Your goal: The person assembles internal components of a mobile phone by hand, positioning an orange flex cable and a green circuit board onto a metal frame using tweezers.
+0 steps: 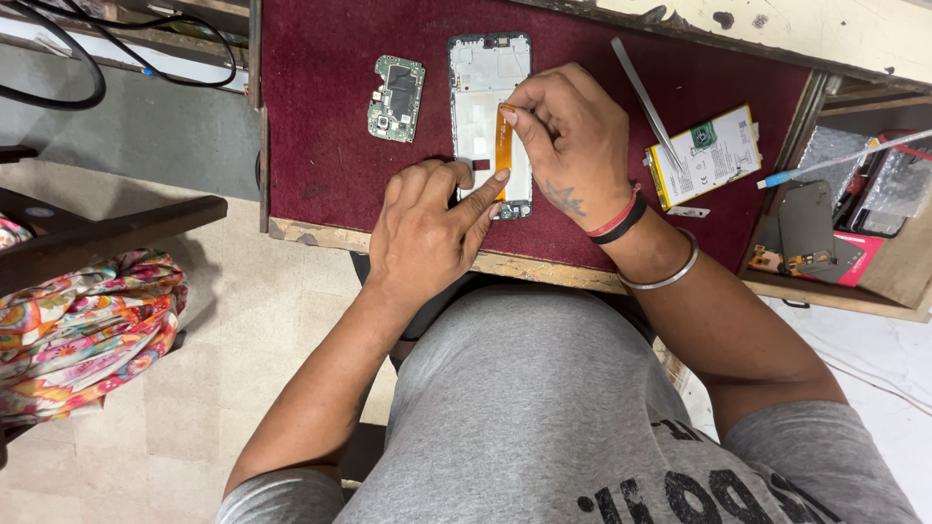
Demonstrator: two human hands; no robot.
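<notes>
An opened phone frame point(482, 87) lies on the dark red mat point(320, 146), its white inside facing up. An orange flat ribbon cable point(503, 150) runs down its right side. My left hand point(427, 228) rests at the frame's near end, with the index fingertip pressing the cable's lower part. My right hand point(573, 136) pinches the cable's upper end between thumb and fingers. A green circuit board point(396, 98) lies just left of the frame, apart from both hands.
Metal tweezers point(645, 100) and a phone battery point(706, 156) lie right of my right hand. An open drawer point(845, 209) at the right holds phone parts. Black cables point(146, 53) are at the top left, and a patterned cloth point(78, 330) hangs at the left.
</notes>
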